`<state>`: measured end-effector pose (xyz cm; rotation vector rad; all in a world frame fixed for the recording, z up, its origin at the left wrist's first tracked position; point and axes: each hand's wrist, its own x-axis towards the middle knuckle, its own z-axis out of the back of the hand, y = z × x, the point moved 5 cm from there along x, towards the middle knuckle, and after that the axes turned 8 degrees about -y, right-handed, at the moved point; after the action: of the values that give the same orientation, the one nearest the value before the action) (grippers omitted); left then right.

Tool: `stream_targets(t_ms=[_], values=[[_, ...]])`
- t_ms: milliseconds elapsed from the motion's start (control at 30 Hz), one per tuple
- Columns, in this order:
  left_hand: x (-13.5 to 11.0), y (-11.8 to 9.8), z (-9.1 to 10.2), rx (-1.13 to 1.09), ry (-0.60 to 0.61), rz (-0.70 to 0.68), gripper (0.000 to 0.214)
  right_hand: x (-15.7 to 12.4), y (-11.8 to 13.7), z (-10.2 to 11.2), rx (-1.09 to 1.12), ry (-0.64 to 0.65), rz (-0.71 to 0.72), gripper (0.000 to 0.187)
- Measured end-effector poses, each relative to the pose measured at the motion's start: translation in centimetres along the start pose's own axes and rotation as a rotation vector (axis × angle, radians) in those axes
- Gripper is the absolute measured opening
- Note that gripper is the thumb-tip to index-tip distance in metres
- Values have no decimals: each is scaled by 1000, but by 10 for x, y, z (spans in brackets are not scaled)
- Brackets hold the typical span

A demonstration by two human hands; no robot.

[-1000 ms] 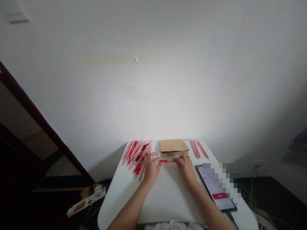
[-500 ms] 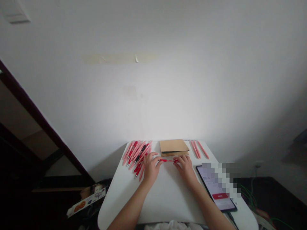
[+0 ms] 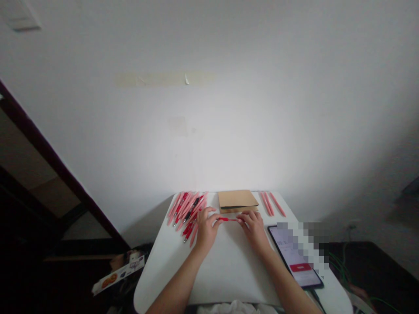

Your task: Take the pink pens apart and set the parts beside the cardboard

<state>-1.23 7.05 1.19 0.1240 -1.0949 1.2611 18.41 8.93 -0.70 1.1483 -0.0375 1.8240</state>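
Note:
A red pen point(image 3: 228, 219) lies crosswise between my two hands just above the white table point(image 3: 225, 270). My left hand point(image 3: 206, 229) pinches its left end and my right hand point(image 3: 252, 227) pinches its right end, fingers closed on it. A pile of several red and pink pens point(image 3: 187, 209) lies just left of my left hand. A brown cardboard box point(image 3: 237, 200) sits right behind the held pen.
Three pink pens point(image 3: 271, 203) lie at the table's back right by the wall. A phone point(image 3: 294, 257) with a lit screen rests at the right edge. A printed package point(image 3: 118, 272) lies on the dark floor to the left.
Both hands stay on the red pen; they have barely shifted, my right hand's fingers moving slightly along it.

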Motion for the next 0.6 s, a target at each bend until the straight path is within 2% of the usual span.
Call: stream_targets(t_ms=[200, 433, 600], values=[[0, 1, 0, -44, -27, 1, 6, -2, -6, -2, 2, -61, -1, 27], [1, 1, 1, -56, -32, 18, 5, -1, -4, 0, -4, -56, 9, 10], [1, 2, -2, -54, -3, -10, 8, 1, -2, 3, -24, -73, 13, 12]])
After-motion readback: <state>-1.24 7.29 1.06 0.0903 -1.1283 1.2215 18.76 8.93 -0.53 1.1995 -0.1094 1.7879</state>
